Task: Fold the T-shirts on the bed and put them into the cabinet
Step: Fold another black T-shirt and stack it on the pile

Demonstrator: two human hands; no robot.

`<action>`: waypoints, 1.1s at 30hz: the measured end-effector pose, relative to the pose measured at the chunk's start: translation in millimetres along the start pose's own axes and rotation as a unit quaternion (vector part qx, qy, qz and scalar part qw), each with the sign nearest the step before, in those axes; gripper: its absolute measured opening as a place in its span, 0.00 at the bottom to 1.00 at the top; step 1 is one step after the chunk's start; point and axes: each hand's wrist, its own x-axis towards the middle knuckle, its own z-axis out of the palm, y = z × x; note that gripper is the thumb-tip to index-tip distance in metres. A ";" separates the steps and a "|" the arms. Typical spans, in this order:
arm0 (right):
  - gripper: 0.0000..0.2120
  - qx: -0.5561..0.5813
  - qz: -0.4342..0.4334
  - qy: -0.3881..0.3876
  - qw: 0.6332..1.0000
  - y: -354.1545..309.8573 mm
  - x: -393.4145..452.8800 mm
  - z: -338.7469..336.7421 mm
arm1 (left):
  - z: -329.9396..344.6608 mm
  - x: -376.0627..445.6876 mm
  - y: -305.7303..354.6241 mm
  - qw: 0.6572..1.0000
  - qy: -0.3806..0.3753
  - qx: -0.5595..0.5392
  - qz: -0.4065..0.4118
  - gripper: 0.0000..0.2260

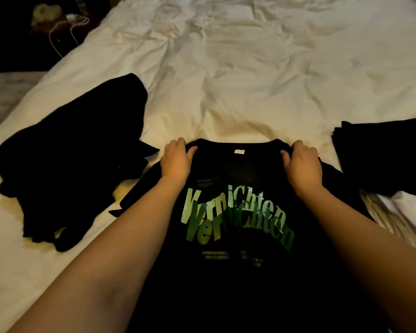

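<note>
A black T-shirt with green lettering (238,183) lies print-up on the white bed (238,75), its collar pointing away from me. My left hand (177,159) grips the left shoulder next to the collar, thumb on top. At the right shoulder, my right hand (302,163) holds the fabric the same way. A heap of crumpled black T-shirts (75,152) lies to the left. At the right edge sits a stack of folded black T-shirts (382,152). No cabinet is in view.
The far half of the bed is wrinkled white sheet. Beyond its left edge is a dark area with a white charger and cable (70,25). Striped fabric (392,219) shows at the near right.
</note>
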 end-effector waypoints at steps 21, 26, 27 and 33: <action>0.22 0.178 -0.011 -0.155 0.972 -51.7 -185.0 -84.9 | -92.6 -204.9 -16.8 0.955 -0.194 -0.221 -0.023 0.21; 0.14 0.200 -0.079 -0.176 0.961 -68.8 -285.6 -110.7 | -114.6 -290.0 -45.7 0.951 -0.169 -0.254 -0.047 0.22; 0.12 0.207 -0.093 -0.165 0.960 -69.3 -305.5 -113.3 | -116.8 -306.0 -51.6 0.952 -0.147 -0.262 -0.054 0.21; 0.03 0.283 -0.065 -0.074 0.954 -61.9 -378.6 -122.9 | -130.4 -371.9 -70.1 0.892 -0.114 -0.405 -0.165 0.24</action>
